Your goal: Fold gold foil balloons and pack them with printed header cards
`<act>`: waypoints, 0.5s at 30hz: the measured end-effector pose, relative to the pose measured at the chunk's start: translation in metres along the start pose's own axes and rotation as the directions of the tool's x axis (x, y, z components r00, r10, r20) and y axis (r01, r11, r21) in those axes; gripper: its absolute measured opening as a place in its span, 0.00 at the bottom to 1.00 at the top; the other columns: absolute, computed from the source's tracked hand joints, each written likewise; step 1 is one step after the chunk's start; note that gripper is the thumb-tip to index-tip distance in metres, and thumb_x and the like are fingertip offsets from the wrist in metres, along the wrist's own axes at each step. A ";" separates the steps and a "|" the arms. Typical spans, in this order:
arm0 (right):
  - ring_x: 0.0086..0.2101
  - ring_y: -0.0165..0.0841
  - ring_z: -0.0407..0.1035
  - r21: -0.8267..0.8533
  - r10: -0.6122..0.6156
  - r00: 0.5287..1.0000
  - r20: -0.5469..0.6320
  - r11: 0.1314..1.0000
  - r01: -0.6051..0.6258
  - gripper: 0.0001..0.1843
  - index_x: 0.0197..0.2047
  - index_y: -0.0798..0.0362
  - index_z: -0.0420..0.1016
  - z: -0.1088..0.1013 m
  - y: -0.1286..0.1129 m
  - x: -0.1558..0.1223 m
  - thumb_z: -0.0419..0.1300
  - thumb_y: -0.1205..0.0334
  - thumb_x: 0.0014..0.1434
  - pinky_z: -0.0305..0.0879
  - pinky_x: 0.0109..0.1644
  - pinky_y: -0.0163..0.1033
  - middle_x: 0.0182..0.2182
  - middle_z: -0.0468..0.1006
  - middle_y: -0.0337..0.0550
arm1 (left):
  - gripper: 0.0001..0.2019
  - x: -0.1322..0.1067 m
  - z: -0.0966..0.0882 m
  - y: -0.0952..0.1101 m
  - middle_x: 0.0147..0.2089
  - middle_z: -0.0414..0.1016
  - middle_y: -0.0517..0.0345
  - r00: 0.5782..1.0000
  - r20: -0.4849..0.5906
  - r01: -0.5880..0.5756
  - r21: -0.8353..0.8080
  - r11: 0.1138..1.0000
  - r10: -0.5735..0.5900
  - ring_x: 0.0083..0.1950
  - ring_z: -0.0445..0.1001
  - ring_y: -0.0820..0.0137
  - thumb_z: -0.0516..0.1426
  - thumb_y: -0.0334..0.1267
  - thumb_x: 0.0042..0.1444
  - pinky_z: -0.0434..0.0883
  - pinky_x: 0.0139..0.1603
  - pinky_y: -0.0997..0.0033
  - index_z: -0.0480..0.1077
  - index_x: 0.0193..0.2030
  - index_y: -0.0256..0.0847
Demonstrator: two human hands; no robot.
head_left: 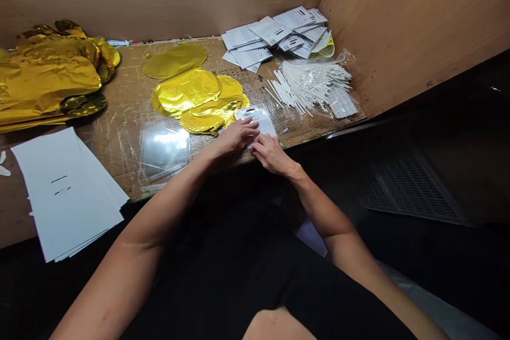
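A clear packet with a printed white card (261, 118) inside lies at the table's front edge, beneath both my hands. My left hand (238, 136) rests on its left part, fingers stretched over the surface. At the packet's lower edge, the fingers of my right hand (272, 154) are curled and pinch it; the thumb is at the front. My hands cover the packet's lower part. Just behind my left hand are flat gold foil balloons (187, 93), overlapping one another. White sticks (305, 85) lie in a loose heap on a plastic bag to the right.
Finished-looking packets (274, 32) are piled at the back right. Clear plastic sleeves (165, 149) lie left of my hands. Farther left are a stack of white sheets (69, 191) and a large gold foil pile (48, 79). Wooden panels (398, 26) wall the back and right.
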State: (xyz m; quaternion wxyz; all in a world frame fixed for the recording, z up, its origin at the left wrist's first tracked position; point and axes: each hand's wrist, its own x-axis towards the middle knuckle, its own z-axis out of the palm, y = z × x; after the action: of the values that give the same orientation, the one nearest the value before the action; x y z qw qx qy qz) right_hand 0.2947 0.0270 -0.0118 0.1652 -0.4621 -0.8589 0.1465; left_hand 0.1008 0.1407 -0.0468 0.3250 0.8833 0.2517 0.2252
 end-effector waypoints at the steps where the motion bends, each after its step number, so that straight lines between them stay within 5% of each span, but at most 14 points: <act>1: 0.50 0.47 0.66 -0.003 -0.006 1.000 0.015 1.000 0.006 0.10 0.44 0.54 0.75 0.000 0.001 0.004 0.53 0.65 0.74 0.59 0.58 0.53 0.48 0.76 0.56 | 0.15 0.001 0.000 0.000 0.68 0.77 0.45 1.000 0.002 0.007 0.004 1.000 -0.007 0.77 0.64 0.44 0.58 0.42 0.66 0.61 0.75 0.37 0.84 0.53 0.48; 4: 0.44 0.44 0.68 0.236 0.046 0.996 -0.077 0.971 -0.026 0.12 0.43 0.52 0.72 -0.012 0.008 -0.010 0.48 0.61 0.76 0.63 0.54 0.51 0.41 0.75 0.51 | 0.14 0.000 -0.001 0.001 0.68 0.77 0.45 1.000 0.016 0.017 0.009 1.000 -0.018 0.77 0.65 0.45 0.58 0.42 0.66 0.61 0.75 0.37 0.84 0.53 0.48; 7: 0.32 0.38 0.65 0.500 0.282 0.943 -0.175 0.851 -0.162 0.16 0.49 0.49 0.71 -0.038 0.021 -0.052 0.46 0.52 0.78 0.65 0.42 0.44 0.30 0.69 0.40 | 0.13 -0.008 -0.007 0.009 0.70 0.76 0.49 0.999 0.048 0.015 0.015 1.000 -0.016 0.77 0.64 0.49 0.58 0.41 0.68 0.60 0.77 0.40 0.84 0.53 0.50; 11: 0.42 0.43 0.70 0.166 0.299 0.948 -0.110 0.946 -0.279 0.18 0.56 0.46 0.77 -0.049 0.026 -0.094 0.70 0.53 0.65 0.67 0.50 0.49 0.40 0.74 0.45 | 0.15 -0.026 -0.019 0.027 0.74 0.71 0.52 0.987 0.163 -0.005 0.076 0.997 -0.008 0.81 0.59 0.52 0.54 0.38 0.70 0.60 0.78 0.43 0.82 0.55 0.46; 13: 0.49 0.47 0.69 0.004 0.219 0.970 -0.109 0.976 -0.220 0.19 0.56 0.45 0.79 -0.035 0.021 -0.090 0.71 0.57 0.63 0.66 0.57 0.53 0.50 0.75 0.51 | 0.15 -0.031 -0.023 0.033 0.75 0.71 0.53 0.979 0.204 -0.011 0.088 0.996 -0.007 0.81 0.58 0.50 0.54 0.38 0.70 0.60 0.79 0.42 0.83 0.51 0.45; 15: 0.50 0.46 0.69 -0.005 0.176 0.973 -0.150 0.984 -0.178 0.07 0.49 0.47 0.81 -0.016 0.016 -0.074 0.67 0.58 0.68 0.67 0.57 0.52 0.50 0.75 0.52 | 0.13 -0.032 -0.024 0.033 0.74 0.71 0.54 0.978 0.210 -0.015 0.080 0.997 -0.002 0.81 0.58 0.50 0.55 0.41 0.70 0.59 0.79 0.41 0.83 0.47 0.46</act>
State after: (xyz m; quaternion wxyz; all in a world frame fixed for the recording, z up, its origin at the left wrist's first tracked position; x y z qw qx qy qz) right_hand 0.3515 -0.0251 -0.0148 0.2107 -0.5480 -0.8009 0.1178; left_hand 0.0728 0.1104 -0.0151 0.3128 0.9155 0.2220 0.1214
